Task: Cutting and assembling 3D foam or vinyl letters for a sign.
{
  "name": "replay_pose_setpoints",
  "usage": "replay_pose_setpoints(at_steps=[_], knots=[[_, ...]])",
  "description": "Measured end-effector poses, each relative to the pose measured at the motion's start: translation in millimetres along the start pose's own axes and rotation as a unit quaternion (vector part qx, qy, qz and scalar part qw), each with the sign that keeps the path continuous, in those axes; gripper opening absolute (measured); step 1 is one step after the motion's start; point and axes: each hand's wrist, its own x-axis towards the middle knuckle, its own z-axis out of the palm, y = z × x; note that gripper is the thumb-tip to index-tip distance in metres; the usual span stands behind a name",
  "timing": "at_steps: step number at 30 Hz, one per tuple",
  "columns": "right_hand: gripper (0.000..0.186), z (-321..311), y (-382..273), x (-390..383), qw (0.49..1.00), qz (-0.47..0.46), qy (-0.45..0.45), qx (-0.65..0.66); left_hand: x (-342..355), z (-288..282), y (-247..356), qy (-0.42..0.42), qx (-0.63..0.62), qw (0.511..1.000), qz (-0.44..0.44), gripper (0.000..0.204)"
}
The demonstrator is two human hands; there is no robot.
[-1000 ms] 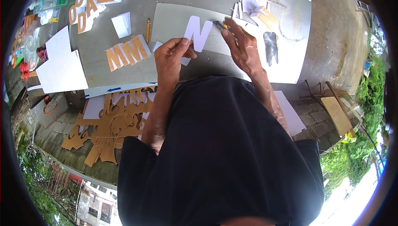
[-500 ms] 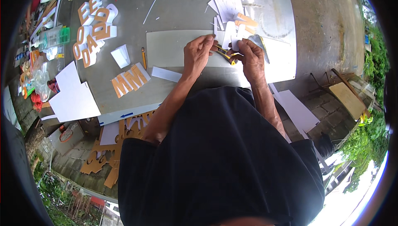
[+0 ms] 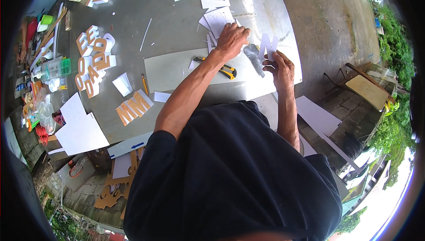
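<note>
My right hand (image 3: 282, 69) pinches a white letter-shaped cut-out (image 3: 269, 46) between thumb and fingers, held up over the right part of the table. Farther left, my left hand (image 3: 232, 41) reaches over the white paper pieces (image 3: 219, 19) with its fingers bent down. A sliver of brown shows by its fingertips, but what it grips is mostly hidden. Beneath my left forearm, a yellow and black utility knife (image 3: 227, 72) lies on the pale cutting sheet (image 3: 172, 66). Between the hands lies a crumpled grey shiny piece (image 3: 254, 59).
Brown-faced white block letters (image 3: 94, 59) stand in a group at the left; more (image 3: 133, 107) lie nearer. A pencil (image 3: 144, 84) and a white offcut (image 3: 122, 84) are beside them. Clutter with a green clear box (image 3: 55, 69) lines the left edge. A wooden chair (image 3: 367, 89) stands at right.
My hands have moved apart, the right one carrying the white cut-out rightward, the left reaching farther out. The utility knife, earlier between my hands, now lies on the sheet. The view has shifted.
</note>
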Motion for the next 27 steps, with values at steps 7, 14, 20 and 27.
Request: replay_pose_setpoints(at_steps=[7, 14, 20, 27], knots=[[0.034, 13, -7, 2, 1.000, -0.013, -0.004, 0.013, -33, -37, -16, 0.160, -0.739, 0.614, -0.224, 0.067], [0.039, 72, -14, -2, 0.992, -0.088, -0.041, -0.078, -109, -55, -15, 0.187, -0.890, 0.387, -0.151, 0.052], [0.029, 138, -10, -29, 0.839, -0.362, -0.044, -0.403, -129, -63, -4, 0.278, -0.870, 0.371, -0.170, 0.058], [0.041, 159, 6, -57, 0.757, -0.394, -0.182, -0.489, -136, -63, -4, 0.283, -0.846, 0.421, -0.164, 0.065]])
